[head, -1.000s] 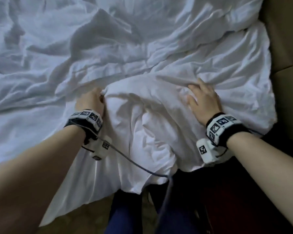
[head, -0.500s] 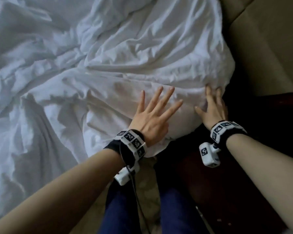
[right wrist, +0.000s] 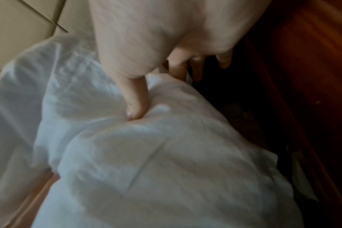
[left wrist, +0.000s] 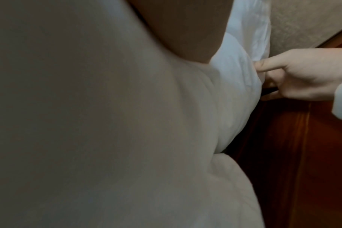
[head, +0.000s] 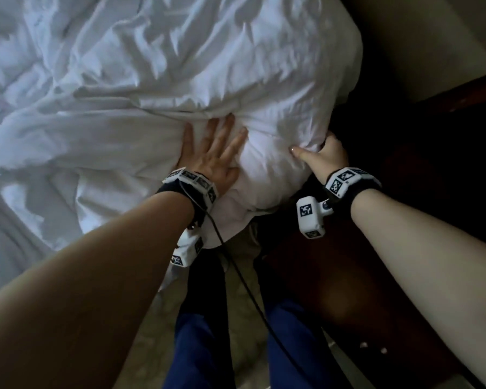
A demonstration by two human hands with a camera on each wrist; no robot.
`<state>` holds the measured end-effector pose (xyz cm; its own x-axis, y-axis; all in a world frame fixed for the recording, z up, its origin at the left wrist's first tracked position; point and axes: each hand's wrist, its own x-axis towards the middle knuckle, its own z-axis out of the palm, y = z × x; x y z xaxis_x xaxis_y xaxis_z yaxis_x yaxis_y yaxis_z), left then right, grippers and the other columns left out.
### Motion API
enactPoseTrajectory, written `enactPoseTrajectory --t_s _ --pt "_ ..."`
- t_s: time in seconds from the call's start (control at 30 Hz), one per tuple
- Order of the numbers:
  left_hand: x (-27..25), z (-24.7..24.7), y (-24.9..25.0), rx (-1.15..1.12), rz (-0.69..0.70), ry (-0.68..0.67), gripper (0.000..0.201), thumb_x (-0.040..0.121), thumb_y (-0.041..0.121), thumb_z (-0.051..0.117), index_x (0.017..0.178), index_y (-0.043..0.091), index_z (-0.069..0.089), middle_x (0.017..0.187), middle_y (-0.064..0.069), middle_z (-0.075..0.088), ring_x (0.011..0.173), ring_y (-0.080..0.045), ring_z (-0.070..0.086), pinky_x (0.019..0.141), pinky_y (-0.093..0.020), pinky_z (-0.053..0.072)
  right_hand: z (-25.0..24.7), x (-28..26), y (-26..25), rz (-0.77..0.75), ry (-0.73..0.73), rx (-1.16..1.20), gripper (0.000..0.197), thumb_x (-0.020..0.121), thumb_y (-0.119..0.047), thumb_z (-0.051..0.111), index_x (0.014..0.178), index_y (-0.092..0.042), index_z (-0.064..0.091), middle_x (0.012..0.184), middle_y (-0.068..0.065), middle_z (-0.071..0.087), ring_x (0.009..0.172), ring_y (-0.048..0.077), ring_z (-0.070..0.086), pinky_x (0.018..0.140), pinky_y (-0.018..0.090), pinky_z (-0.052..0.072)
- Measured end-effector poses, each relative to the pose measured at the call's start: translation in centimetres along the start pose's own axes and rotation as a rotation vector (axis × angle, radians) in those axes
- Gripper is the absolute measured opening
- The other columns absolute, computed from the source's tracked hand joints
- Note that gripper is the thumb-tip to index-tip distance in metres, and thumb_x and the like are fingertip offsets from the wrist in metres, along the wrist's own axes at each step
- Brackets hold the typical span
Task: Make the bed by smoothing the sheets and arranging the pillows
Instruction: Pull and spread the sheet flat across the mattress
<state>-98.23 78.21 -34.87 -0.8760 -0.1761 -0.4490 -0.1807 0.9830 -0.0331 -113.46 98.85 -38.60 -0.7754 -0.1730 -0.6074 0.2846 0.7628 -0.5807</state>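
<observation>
Close beside the right hand (head: pixel 327 155), dark wooden furniture (head: pixel 348 276) stands.

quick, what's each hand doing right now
Left hand: open, fingers flat, pressing the duvet.
Right hand: gripping the duvet's corner, thumb on top.

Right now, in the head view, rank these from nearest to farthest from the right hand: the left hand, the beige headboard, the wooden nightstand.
From the right hand, which grips the white bedding at its corner:
1. Left hand, just to its left, pressed flat on the bedding.
2. Wooden nightstand, below and to the right.
3. Beige headboard, up at the top right.
</observation>
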Motion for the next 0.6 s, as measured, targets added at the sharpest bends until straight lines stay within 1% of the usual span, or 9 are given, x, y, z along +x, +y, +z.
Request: enactPoseTrajectory --t_s 0.03,0.1,0.2,0.27,0.37,0.43,0.5,0.53,0.6 --pt "-0.1 -0.2 0.0 0.003 0.002 -0.003 0.079 0.091 0.054 0.033 0.153 0.034 -0.011 0.163 -0.002 -0.012 0.149 -0.03 -0.005 0.112 -0.068 0.004 0.0 -0.2 -0.4 -0.017 0.001 -0.014 0.054 0.068 -0.039 0.082 0.112 -0.013 0.064 0.103 0.002 0.07 0.098 0.021 0.067 0.082 0.025 0.049" --pt "-0.2 -0.6 0.2 -0.009 0.002 -0.023 0.079 0.091 0.053 0.035 0.153 0.034 -0.01 0.163 -0.002 -0.012 0.15 -0.029 -0.006 0.111 -0.069 0.006 -0.2 -1.0 -1.4 -0.068 0.042 -0.048 0.029 0.072 -0.034 0.08 0.08 -0.01 0.065 0.076 0.0 0.066 0.079 0.021 0.066 0.067 0.025 0.047" --pt "-0.9 -1.8 1.4 -0.203 -0.048 -0.013 0.081 0.09 0.049 0.04 0.155 0.031 -0.004 0.163 -0.002 -0.011 0.15 -0.027 -0.009 0.113 -0.068 0.003 -0.7 -2.5 -2.4 -0.117 0.084 -0.06 0.035 0.07 -0.033 0.076 0.057 -0.014 0.049 0.059 -0.005 0.055 0.066 0.021 0.062 0.057 0.025 0.04" --pt "-2.2 -2.9 3.1 -0.434 -0.054 0.01 0.092 0.087 0.056 0.047 0.156 0.022 -0.003 0.164 -0.004 -0.007 0.15 -0.022 -0.007 0.116 -0.062 0.001 -1.2 -3.9 -3.7 -0.139 0.064 -0.018 0.032 0.069 -0.033 0.076 0.062 -0.009 0.056 0.063 -0.002 0.059 0.066 0.021 0.064 0.056 0.027 0.045" --pt "-4.5 -4.1 6.9 -0.588 0.056 0.051 0.122 0.073 0.073 0.058 0.155 0.012 -0.008 0.163 -0.009 -0.009 0.15 -0.021 -0.007 0.121 -0.053 0.004 -2.2 -6.0 -6.1 -0.294 -0.057 0.08 0.036 0.069 -0.035 0.076 0.067 -0.003 0.059 0.06 0.005 0.06 0.057 0.007 0.058 0.052 0.024 0.043" --pt "-4.8 -4.6 8.7 -0.782 -0.11 0.091 0.125 0.069 0.065 0.07 0.154 0.009 -0.003 0.162 -0.012 0.007 0.15 -0.023 0.009 0.12 -0.046 0.017 -2.7 -7.4 -7.8 -0.381 -0.223 0.145 0.037 0.071 -0.031 0.071 0.071 0.004 0.06 0.065 0.017 0.063 0.062 0.012 0.056 0.06 0.031 0.046" --pt "-3.8 -5.1 8.3 -1.036 -0.349 0.22 0.092 0.076 0.05 0.068 0.147 0.008 0.027 0.144 -0.012 0.047 0.131 -0.03 0.046 0.103 -0.038 0.042 -3.0 -8.6 -8.8 -0.432 -0.449 0.171 0.018 0.072 -0.02 0.066 0.072 -0.002 0.06 0.063 0.007 0.061 0.065 0.013 0.051 0.064 0.035 0.042" --pt "-3.5 -5.1 7.6 -1.064 -0.409 0.276 0.069 0.079 0.044 0.061 0.137 0.008 0.044 0.127 -0.013 0.061 0.116 -0.035 0.057 0.089 -0.037 0.046 -3.3 -8.9 -9.0 -0.494 -0.523 0.117 0.002 0.073 -0.013 0.063 0.072 -0.011 0.062 0.063 -0.003 0.059 0.066 0.009 0.052 0.066 0.033 0.041" --pt "-3.0 -5.1 5.7 -0.973 -0.433 0.354 0.041 0.079 0.033 0.05 0.107 0.006 0.064 0.099 -0.017 0.07 0.095 -0.04 0.063 0.069 -0.034 0.037 -3.8 -9.6 -9.1 -0.702 -0.467 -0.118 0.037 0.072 0.0 0.055 0.099 -0.02 0.07 0.088 -0.009 0.07 0.088 0.009 0.064 0.083 0.031 0.049"
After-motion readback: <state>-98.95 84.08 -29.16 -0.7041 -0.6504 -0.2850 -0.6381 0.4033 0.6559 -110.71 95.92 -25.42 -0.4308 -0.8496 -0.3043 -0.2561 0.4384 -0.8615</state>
